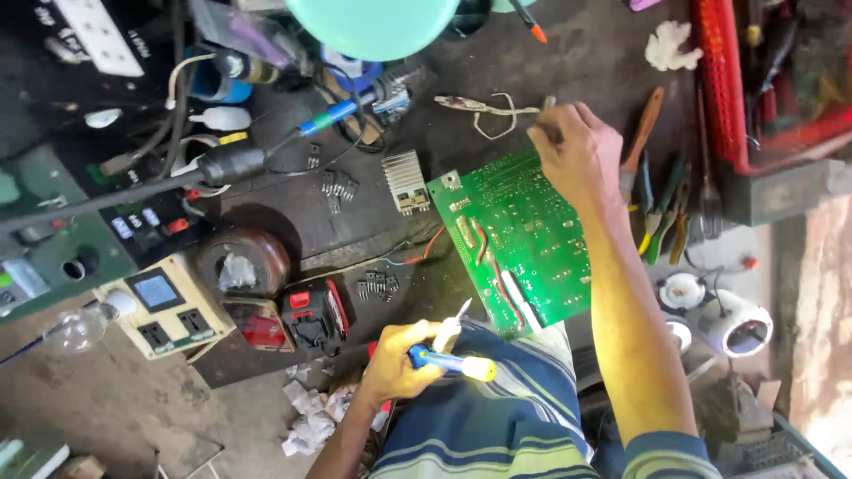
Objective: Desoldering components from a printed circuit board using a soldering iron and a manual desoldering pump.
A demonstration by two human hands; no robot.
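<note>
While the dark tabletop (568, 53) fills most of the frame, a green circuit board (519, 239) is seen at centre, its upper edge pinched in the closed grip of the right hand (575, 153); at lower centre, a blue-and-yellow soldering iron (451, 359) is clasped by the left hand (399, 364)

A dark, stained workbench (568, 62) is shown. Laid directly on it are a green circuit board (519, 235), a finned heat sink (406, 182), pliers (661, 217), small black components (337, 186) and crumpled paper scraps (311, 412).
</note>
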